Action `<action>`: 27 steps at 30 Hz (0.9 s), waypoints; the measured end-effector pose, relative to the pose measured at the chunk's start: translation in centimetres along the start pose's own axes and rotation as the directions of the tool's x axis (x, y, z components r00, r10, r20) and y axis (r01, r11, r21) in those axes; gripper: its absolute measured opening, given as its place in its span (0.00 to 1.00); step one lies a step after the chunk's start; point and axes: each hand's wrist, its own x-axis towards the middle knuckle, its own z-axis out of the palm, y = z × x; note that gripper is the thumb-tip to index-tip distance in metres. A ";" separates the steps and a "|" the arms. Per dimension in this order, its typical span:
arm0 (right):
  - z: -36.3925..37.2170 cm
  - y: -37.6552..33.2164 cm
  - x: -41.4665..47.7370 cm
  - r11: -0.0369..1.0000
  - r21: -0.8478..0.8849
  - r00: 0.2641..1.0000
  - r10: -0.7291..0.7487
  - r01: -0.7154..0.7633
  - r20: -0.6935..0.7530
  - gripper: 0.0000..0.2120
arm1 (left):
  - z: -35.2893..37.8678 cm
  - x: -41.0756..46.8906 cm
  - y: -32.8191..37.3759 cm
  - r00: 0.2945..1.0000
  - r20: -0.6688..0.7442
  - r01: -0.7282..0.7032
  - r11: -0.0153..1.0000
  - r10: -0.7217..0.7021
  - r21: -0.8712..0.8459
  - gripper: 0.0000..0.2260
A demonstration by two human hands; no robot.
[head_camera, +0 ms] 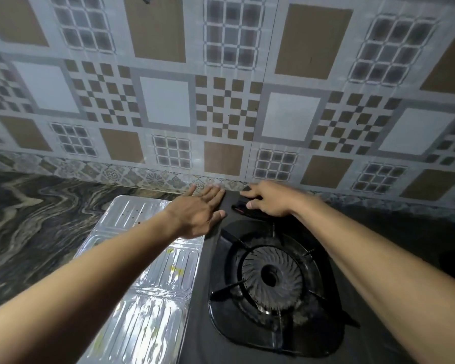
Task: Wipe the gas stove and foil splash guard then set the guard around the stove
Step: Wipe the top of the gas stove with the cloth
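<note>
A black gas stove (pixel 202 324) sits on the counter, its burner (pixel 272 278) ringed by a black pan support. The foil splash guard (pixel 147 319) lies flat on the counter along the stove's left side, with yellow and reddish stains on it. My left hand (pixel 197 214) rests flat, fingers stretched out, across the guard's far right corner and the stove's far left edge. My right hand (pixel 269 199) presses a dark cloth (pixel 241 207) onto the stove's far edge close to the wall, fingers curled over it. Most of the cloth is hidden under the hand.
A patterned tiled wall (pixel 226 106) rises right behind the stove. The dark marbled counter (pixel 37 219) spreads to the left of the foil guard. The counter to the right of the stove (pixel 410 227) is in deep shadow.
</note>
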 end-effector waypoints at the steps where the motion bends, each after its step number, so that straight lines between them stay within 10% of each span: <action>1: 0.0 -0.2 0.2 0.999 -0.024 0.999 -0.026 0.026 0.020 0.24 | 0.1 0.1 0.0 1.000 0.002 -0.002 1.000 0.002 0.012 0.31; 13: -1.2 1.8 0.5 0.982 -0.051 0.953 -0.163 0.181 0.255 0.25 | -0.3 0.2 0.5 0.998 0.034 0.048 0.999 -0.049 0.024 0.31; 27: 0.7 11.3 -6.4 0.999 -0.014 0.999 -0.028 0.029 0.045 0.26 | -5.0 3.2 7.0 0.989 0.058 0.145 0.981 -0.138 -0.127 0.29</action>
